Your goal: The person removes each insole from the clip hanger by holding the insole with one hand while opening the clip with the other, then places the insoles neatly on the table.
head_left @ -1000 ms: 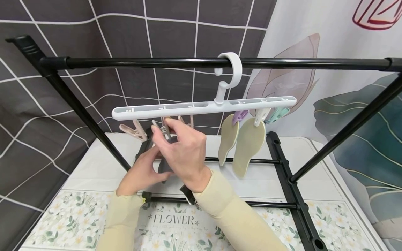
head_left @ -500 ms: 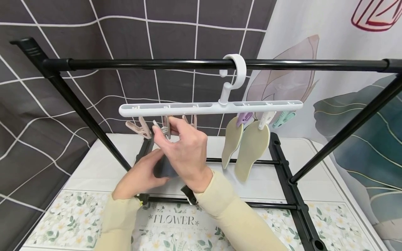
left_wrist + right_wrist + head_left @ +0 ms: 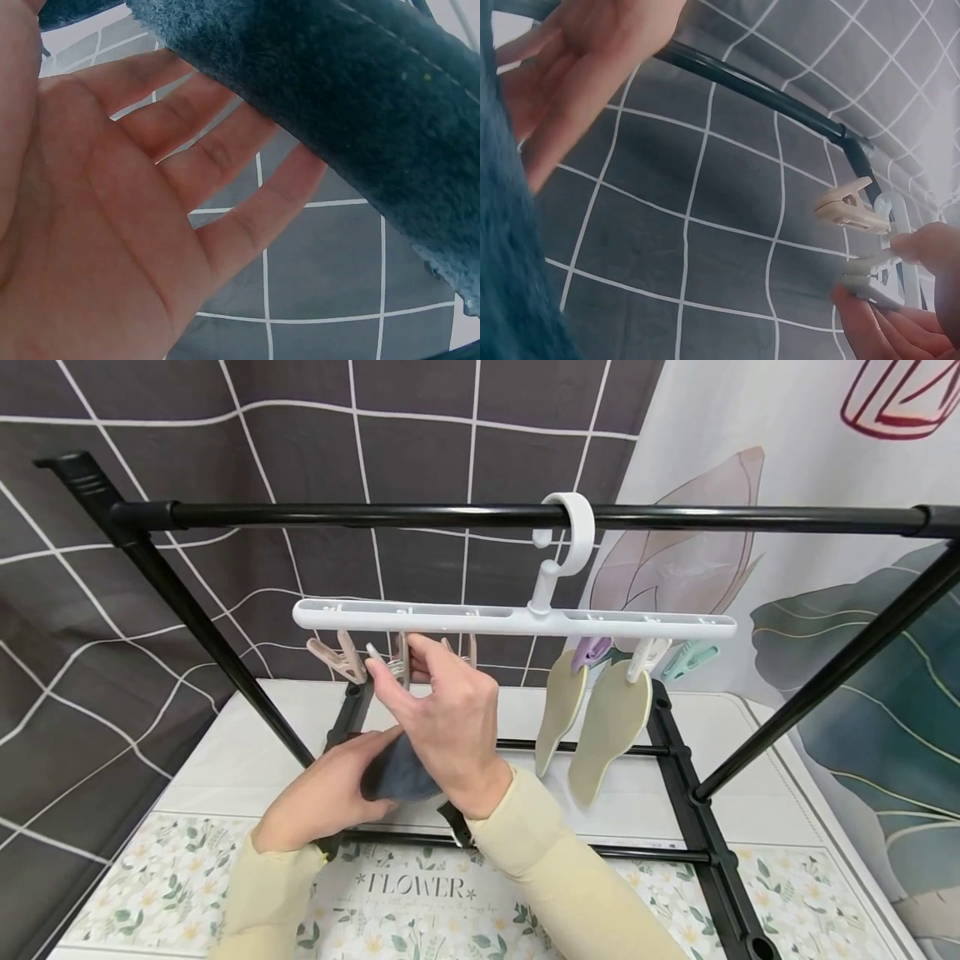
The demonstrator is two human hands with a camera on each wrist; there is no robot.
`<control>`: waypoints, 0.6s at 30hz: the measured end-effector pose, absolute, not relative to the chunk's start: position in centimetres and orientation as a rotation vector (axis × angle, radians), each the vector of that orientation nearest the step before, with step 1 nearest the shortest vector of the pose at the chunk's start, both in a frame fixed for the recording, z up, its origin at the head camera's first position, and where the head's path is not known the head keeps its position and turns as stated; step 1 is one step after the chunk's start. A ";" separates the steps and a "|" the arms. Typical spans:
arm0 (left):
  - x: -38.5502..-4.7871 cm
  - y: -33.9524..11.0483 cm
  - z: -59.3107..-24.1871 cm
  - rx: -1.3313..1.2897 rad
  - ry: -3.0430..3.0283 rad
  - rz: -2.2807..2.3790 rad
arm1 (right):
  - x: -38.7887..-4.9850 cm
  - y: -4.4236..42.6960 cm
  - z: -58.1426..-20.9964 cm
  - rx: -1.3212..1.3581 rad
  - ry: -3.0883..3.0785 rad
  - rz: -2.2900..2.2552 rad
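My left hand (image 3: pixel 322 793) holds a dark grey-blue, fuzzy piece (image 3: pixel 405 770) between thumb and fingers, below the white hanger (image 3: pixel 450 622). Seen from the left wrist, the fingertips of that hand (image 3: pixel 135 180) touch the edge of the fuzzy piece (image 3: pixel 322 82). My right hand (image 3: pixel 453 727) pinches a pale clip (image 3: pixel 399 667) under the hanger's left half; in the right wrist view nothing sits in the mouth of this clip (image 3: pixel 874 281). A pinkish clip (image 3: pixel 339 656) hangs just left. The fuzzy piece does not touch the pinched clip.
The hanger hooks over a black rack's top bar (image 3: pixel 337 516). Two pale insole-shaped pieces (image 3: pixel 609 727) hang at its right, by a purple clip (image 3: pixel 591 652) and a white clip (image 3: pixel 647 658). A green clip (image 3: pixel 688 658) hangs beside them. Slanting rack legs (image 3: pixel 213 639) flank the hands.
My left hand has moved slightly down and left, and more of the dark piece shows. The hanger has shifted right with its clips and the pale pieces. My right hand keeps its pinch.
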State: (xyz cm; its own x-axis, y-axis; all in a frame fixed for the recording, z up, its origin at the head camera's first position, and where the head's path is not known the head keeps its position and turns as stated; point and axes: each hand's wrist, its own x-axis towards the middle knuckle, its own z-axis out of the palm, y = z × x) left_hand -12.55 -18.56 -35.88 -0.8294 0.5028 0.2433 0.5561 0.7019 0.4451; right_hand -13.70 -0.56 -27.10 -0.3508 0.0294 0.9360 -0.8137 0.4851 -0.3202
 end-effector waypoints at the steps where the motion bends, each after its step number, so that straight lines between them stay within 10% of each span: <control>1: -12.4 -18.6 -35.9 -0.866 -2.807 -0.775 | -13.7 -0.6 -27.1 0.673 -1.708 1.027; 18: -10.2 -18.5 -36.8 -0.883 -2.903 -0.651 | -13.4 -0.4 -26.9 0.676 -1.730 1.094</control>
